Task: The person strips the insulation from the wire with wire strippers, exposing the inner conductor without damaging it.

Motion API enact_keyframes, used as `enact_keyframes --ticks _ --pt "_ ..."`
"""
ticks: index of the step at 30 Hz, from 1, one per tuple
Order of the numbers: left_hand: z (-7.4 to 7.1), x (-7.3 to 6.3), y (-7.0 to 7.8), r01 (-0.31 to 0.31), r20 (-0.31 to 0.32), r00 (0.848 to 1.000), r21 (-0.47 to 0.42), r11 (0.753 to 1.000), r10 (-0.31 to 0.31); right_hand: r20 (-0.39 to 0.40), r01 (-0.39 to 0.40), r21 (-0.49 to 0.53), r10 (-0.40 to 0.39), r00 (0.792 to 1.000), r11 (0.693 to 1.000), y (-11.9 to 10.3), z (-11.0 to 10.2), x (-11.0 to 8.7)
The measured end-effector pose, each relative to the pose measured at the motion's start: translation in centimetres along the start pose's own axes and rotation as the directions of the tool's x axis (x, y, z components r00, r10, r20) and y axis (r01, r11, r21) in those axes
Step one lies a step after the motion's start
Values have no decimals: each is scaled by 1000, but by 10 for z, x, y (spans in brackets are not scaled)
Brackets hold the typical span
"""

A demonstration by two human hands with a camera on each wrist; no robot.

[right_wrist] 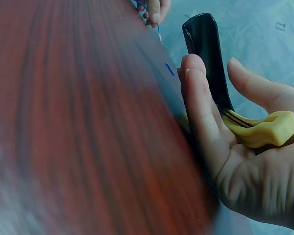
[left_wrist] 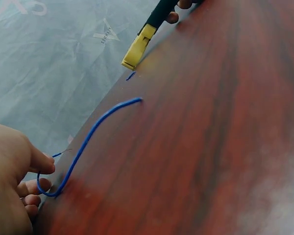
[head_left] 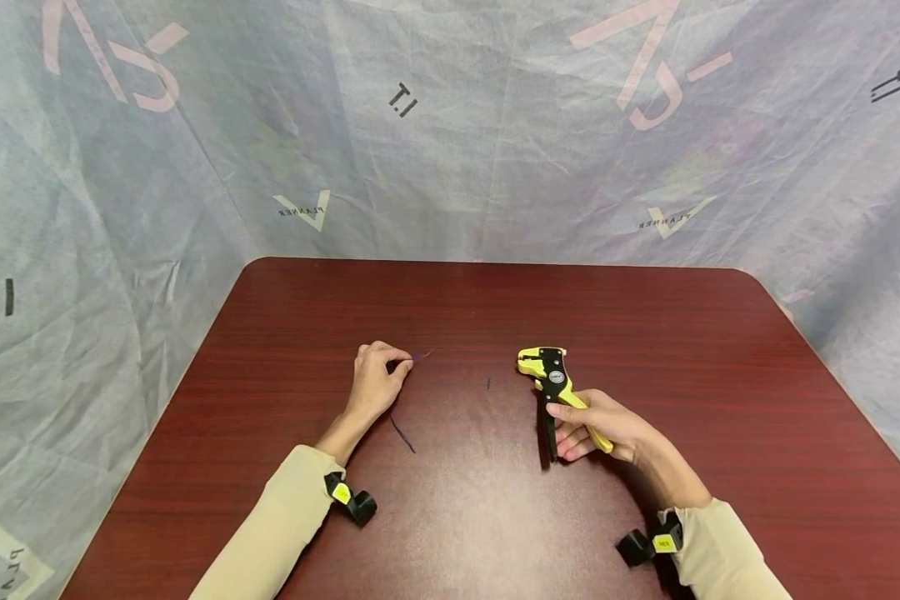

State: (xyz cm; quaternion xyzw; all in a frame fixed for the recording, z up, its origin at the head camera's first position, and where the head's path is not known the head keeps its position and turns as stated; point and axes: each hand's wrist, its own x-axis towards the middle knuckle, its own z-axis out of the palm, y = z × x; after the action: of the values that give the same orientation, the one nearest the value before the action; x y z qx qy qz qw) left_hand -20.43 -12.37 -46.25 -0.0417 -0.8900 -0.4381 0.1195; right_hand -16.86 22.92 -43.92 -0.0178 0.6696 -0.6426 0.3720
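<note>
Between thumb and forefinger, my left hand (head_left: pixel 377 379) pinches a thin blue wire (left_wrist: pixel 90 134) near one end. Fine bare strands stick out past the fingertips there. The rest of the wire bends back in a loop and trails over the table in the left wrist view. My right hand (head_left: pixel 607 423) holds a yellow and black wire stripper (head_left: pixel 554 364) by its handles, the head pointing away from me. Its black handle (right_wrist: pixel 206 44) and yellow handle (right_wrist: pixel 272 131) are spread apart. No wire shows in the stripper's jaws. A short blue piece of insulation (head_left: pixel 488 384) lies between the hands.
A dark red wood-grain table (head_left: pixel 480 517) with rounded far corners lies under both hands. Printed grey sheeting (head_left: pixel 450 150) hangs behind it and at both sides. A black camera (head_left: pixel 362 507) sits on the left wrist and another camera (head_left: pixel 636 547) on the right.
</note>
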Motion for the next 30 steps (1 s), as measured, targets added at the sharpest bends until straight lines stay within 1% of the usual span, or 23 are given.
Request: enact_keyframes --ticks 2,5,7,10,13,16,18,20,23,25,27,30 --pt "0 0 0 4 3 1000 7 1000 -4 6 -4 2 4 1000 1000 -1 0 -1" --pt "0 0 0 0 3 1000 19 1000 0 40 5 5 -5 999 1000 -3 -1 -4" --pt "0 0 2 0 1 1000 22 1000 0 60 17 6 -18 998 1000 -4 -3 -7" --pt "-1 1 3 7 2 1000 20 1000 -7 61 48 -21 -47 997 999 -6 -5 -11" --pt "-4 3 6 14 4 1000 11 1000 -14 2 73 -84 -73 997 994 -6 -7 -14" --pt "-7 5 8 10 0 1000 9 1000 -10 -93 78 -157 -93 991 985 -7 -5 -15" --pt "-8 6 9 7 3 1000 10 1000 -7 -168 69 -212 -106 980 975 -8 -2 -15" --pt "-9 7 10 5 6 1000 13 1000 -5 -236 58 -280 -127 963 958 -8 0 -14" --pt "-10 8 10 6 14 1000 15 1000 -6 -324 30 -393 -169 931 919 -9 4 -14" --pt "-10 8 10 9 16 1000 14 1000 -9 -366 0 -483 -203 908 876 -9 6 -14" --pt "-10 8 10 12 19 1000 13 1000 -12 -404 -35 -579 -249 880 815 -10 8 -14" --pt "-11 8 10 17 20 1000 10 1000 -17 -435 -88 -703 -329 838 705 -11 9 -14"
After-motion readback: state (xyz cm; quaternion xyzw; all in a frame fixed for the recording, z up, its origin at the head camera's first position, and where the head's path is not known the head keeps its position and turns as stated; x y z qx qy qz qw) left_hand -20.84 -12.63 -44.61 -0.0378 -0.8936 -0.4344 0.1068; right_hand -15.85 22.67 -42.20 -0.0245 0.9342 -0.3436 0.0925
